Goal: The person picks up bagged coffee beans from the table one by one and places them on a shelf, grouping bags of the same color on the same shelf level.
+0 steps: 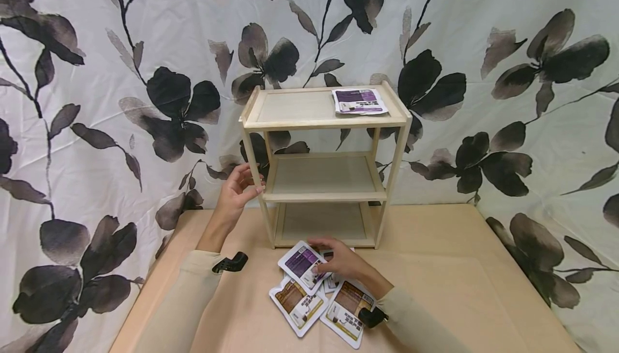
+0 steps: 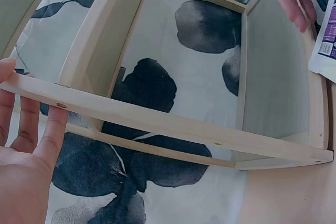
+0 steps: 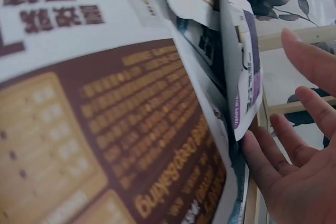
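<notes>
My left hand (image 1: 236,194) grips the left front post of a small wooden three-tier shelf (image 1: 325,197); in the left wrist view the thumb and fingers lie on either side of the post (image 2: 157,116). Low in front of the shelf, my right hand (image 1: 342,260) is over a pile of flat pouches, its fingers spread in the right wrist view. A purple-and-white pouch (image 1: 302,264) lies tilted on top, with the right fingers touching its edge. Under and beside it are a brown-and-white pouch (image 1: 297,302) and another brown-and-white pouch (image 1: 350,310). Other pouches are partly hidden beneath the hand.
A purple-and-white pouch (image 1: 359,101) lies at the right of the shelf's top tier. The shelf stands at the back of a light tan table (image 1: 445,272). Behind hangs a white cloth (image 1: 193,47) with dark flowers. Both wrists wear black straps.
</notes>
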Demonstrator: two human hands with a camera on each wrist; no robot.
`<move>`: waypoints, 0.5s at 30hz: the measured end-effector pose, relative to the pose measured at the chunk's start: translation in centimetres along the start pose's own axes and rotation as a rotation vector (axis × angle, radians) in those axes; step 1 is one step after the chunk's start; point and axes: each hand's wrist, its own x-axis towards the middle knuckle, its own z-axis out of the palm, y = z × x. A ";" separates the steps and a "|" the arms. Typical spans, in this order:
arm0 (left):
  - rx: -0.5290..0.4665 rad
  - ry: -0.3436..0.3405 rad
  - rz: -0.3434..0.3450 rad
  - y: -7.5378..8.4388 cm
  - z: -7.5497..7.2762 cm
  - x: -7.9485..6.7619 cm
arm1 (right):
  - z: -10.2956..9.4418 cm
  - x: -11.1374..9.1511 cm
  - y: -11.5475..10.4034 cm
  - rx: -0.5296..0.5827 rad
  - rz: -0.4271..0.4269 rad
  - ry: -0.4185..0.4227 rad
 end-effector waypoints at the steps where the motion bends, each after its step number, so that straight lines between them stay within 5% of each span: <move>1: -0.001 0.000 -0.001 0.0 0.0 0.0 | 0.1 0.0 0.1 -0.016 -0.001 0.003; 15: -0.001 0.004 -0.016 0.3 0.1 0.1 | 1.8 0.6 0.0 -0.281 0.055 0.034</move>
